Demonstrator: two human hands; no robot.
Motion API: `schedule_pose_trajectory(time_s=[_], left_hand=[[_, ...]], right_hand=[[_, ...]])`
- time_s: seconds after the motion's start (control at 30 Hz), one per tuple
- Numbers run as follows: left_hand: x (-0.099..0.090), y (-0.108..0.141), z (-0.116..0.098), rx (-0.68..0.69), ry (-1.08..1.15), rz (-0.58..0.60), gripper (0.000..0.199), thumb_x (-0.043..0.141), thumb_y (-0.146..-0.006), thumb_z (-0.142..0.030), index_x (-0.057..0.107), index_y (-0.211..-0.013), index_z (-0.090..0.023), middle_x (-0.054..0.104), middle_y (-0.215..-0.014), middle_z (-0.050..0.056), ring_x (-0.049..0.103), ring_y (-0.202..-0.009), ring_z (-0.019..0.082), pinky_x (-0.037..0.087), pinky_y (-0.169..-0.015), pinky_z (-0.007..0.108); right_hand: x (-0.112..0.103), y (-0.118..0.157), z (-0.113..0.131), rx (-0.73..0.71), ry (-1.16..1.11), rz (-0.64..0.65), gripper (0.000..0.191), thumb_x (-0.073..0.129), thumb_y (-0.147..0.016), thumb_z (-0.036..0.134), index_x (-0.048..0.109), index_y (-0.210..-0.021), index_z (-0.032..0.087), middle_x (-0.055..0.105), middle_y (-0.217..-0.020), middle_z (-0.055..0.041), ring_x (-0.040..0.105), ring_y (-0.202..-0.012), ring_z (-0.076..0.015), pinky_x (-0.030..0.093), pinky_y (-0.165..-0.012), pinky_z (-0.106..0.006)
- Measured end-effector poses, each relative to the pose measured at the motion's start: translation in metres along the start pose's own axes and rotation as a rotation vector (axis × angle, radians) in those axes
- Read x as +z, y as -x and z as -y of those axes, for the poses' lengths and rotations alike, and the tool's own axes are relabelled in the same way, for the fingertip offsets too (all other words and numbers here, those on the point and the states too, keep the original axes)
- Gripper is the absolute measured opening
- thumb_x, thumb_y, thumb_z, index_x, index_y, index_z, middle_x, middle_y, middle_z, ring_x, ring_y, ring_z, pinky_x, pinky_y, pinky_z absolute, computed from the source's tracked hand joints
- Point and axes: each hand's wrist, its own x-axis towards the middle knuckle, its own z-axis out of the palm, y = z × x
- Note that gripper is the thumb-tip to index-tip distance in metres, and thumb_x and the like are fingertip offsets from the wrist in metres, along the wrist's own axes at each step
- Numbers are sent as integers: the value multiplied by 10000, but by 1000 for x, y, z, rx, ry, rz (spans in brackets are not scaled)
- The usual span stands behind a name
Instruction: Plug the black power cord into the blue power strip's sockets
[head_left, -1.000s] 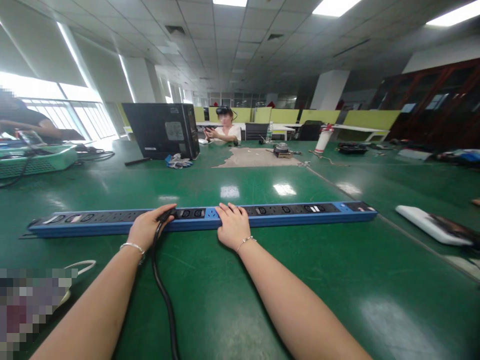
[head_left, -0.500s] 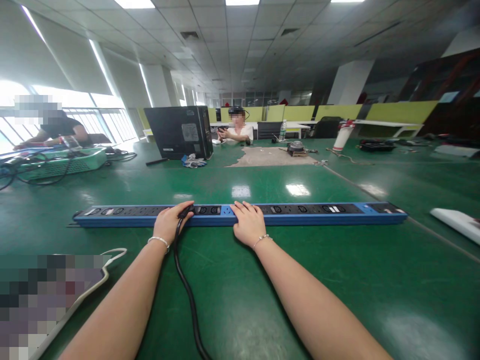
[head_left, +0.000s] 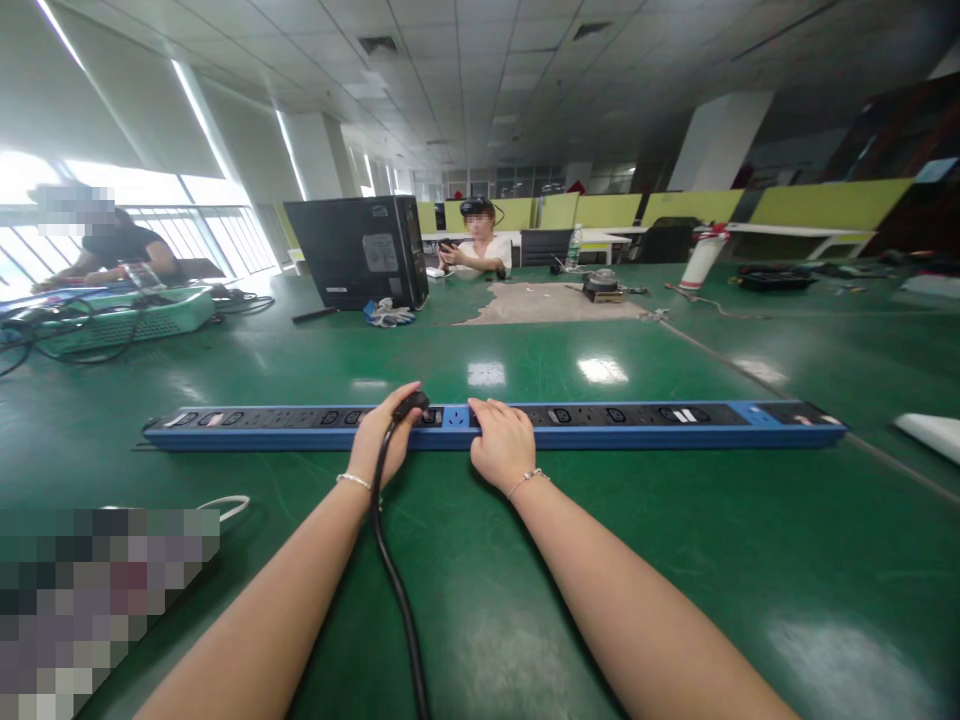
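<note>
While the right hand [head_left: 501,445] lies flat, fingers together, pinning the power strip [head_left: 630,424] mid-frame, the left hand [head_left: 386,435] pinches a black plug [head_left: 410,405], seemingly over a socket.

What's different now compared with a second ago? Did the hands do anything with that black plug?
The left hand has slid the black plug rightward along the blue power strip, closer to the right hand; it now sits over sockets beside the strip's blue middle section. The black cable followed. The grip on the plug is unchanged, the right hand still presses the strip, and the strip seems not to have moved on the green table.
</note>
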Motion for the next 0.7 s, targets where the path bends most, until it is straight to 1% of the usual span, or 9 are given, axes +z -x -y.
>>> schedule_pose_trajectory(time_s=[0.07,0.1,0.17,0.23,0.4,0.57,0.7], left_hand=[[13,-1,-15,71,3,98,386,457,-858,-302,514,-1237,-256,643,-1175,16,594,-1071,178,444,-949,309],[19,-2,-21,100,-8,117,384,448,-861,-296,513,-1237,-249,641,-1177,23,593,-1070,179,442,-952,312],[27,-2,-28,134,-55,124,384,435,-866,-287,510,-1239,-236,647,-1164,39,598,-1057,187,444,-947,323],[31,-1,-31,134,-121,128,385,427,-869,-284,511,-1240,-226,660,-1132,53,611,-1028,198,451,-927,335],[33,1,-32,87,-238,154,390,416,-879,-295,504,-1253,-227,685,-1067,58,634,-971,212,462,-876,338],[33,2,-35,69,-298,127,381,403,-890,-291,499,-1256,-247,687,-1071,43,623,-1001,199,419,-927,350],[35,4,-32,68,-319,122,366,401,-894,-303,501,-1244,-271,672,-1118,26,605,-1034,187,374,-971,363]], right_hand=[[0,0,0,2,-7,7,522,414,-761,165,504,-1275,182,583,-1264,-50,437,-1226,-177,269,-995,-330],[0,0,0,4,-12,10,519,413,-763,165,504,-1274,181,584,-1262,-53,434,-1229,-176,268,-995,-330],[-1,0,1,6,-21,12,513,411,-769,168,503,-1274,180,588,-1256,-54,435,-1230,-173,267,-997,-331],[-1,0,1,8,-29,9,508,408,-774,171,503,-1273,181,592,-1251,-52,436,-1228,-171,265,-999,-332],[0,0,0,1,-42,-6,498,410,-781,186,501,-1271,177,593,-1247,-55,439,-1220,-176,271,-988,-340],[2,0,-1,-7,-60,-15,486,423,-784,188,506,-1262,172,592,-1250,-58,446,-1212,-186,277,-980,-347],[3,0,-1,-15,-73,-34,476,430,-785,192,512,-1254,170,601,-1236,-59,452,-1205,-189,281,-978,-353]])
